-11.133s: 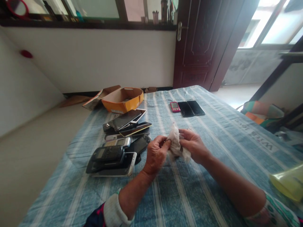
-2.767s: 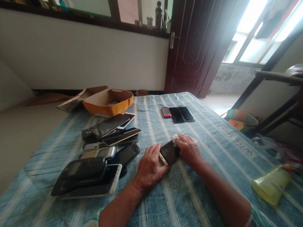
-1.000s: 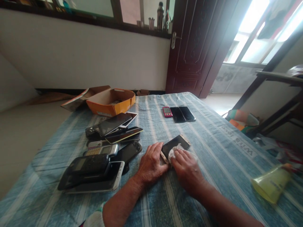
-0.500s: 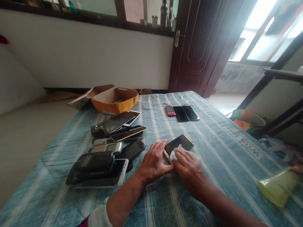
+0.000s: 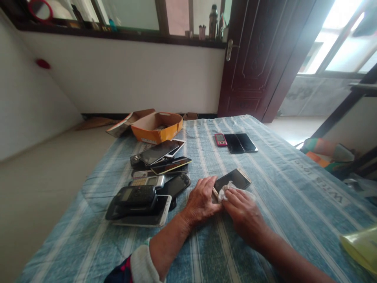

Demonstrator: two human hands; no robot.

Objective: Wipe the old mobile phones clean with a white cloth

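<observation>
A gold-edged smartphone point(image 5: 235, 178) lies screen up on the striped cloth, tilted slantwise in front of me. My left hand point(image 5: 202, 198) grips its near left end, fingers along one edge and thumb at the other. My right hand point(image 5: 243, 208) is closed on a crumpled white tissue point(image 5: 226, 192), which presses on the near end of the screen. Left of my hands is a loose pile of old phones, among them a black smartphone point(image 5: 176, 185), a silver keypad phone point(image 5: 147, 181) and a white-edged phone point(image 5: 165, 210).
Behind the pile stands an open orange cardboard box point(image 5: 160, 133). A small red phone point(image 5: 220, 139) and two dark phones point(image 5: 235, 143) lie in a row farther back. A yellow translucent container point(image 5: 362, 245) is at the right edge. The blue striped cloth point(image 5: 282, 188) covers the table.
The view has swung a little to the left, so everything sits farther right. Both hands keep nearly the same place on the smartphone, the tissue still on its near end.
</observation>
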